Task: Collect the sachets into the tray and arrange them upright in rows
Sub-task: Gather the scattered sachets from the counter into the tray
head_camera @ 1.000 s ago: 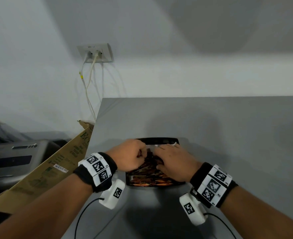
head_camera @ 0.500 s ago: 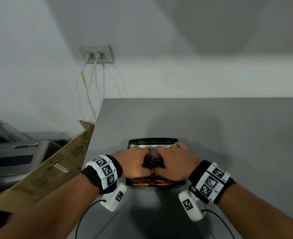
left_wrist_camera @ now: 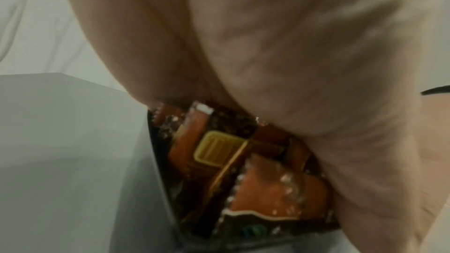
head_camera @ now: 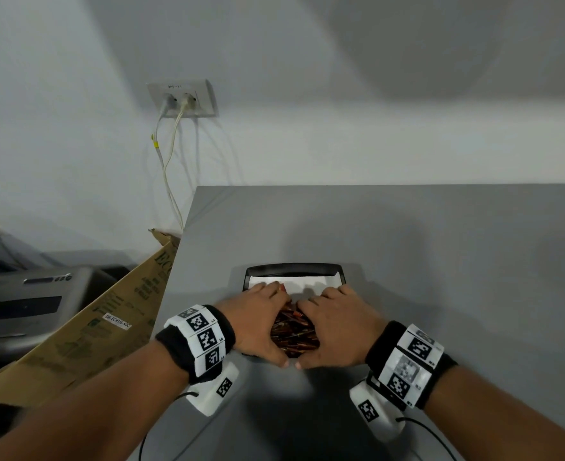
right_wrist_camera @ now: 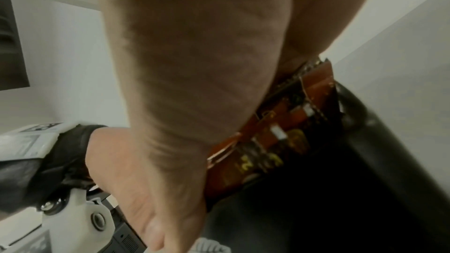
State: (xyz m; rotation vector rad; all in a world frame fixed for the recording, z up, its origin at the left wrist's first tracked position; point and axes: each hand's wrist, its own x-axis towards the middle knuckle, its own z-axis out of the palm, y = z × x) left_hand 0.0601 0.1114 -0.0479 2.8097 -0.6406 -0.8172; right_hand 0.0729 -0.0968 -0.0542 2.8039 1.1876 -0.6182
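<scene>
A black tray (head_camera: 294, 268) sits on the grey table, with white paper lining (head_camera: 311, 281) showing at its far end. A packed bundle of brown and orange sachets (head_camera: 294, 334) fills its near part. My left hand (head_camera: 257, 321) and right hand (head_camera: 337, 327) cup the bundle from both sides, fingers curled round its far side and thumbs meeting at the near edge. In the left wrist view the sachets (left_wrist_camera: 243, 161) stand on edge under my palm (left_wrist_camera: 292, 64). The right wrist view shows sachets (right_wrist_camera: 280, 132) pressed between my palm (right_wrist_camera: 194, 64) and the tray wall (right_wrist_camera: 365, 161).
The grey table (head_camera: 440, 261) stretches right and beyond the tray. Off its left edge lean a cardboard box (head_camera: 91, 327) and a grey machine (head_camera: 25, 301). A wall socket (head_camera: 181, 98) with two cables hangs above the table's far left corner.
My hands went from picking among the sachets to closing in from both sides. The bundle now sits squeezed toward the near end, and more white lining shows at the far end.
</scene>
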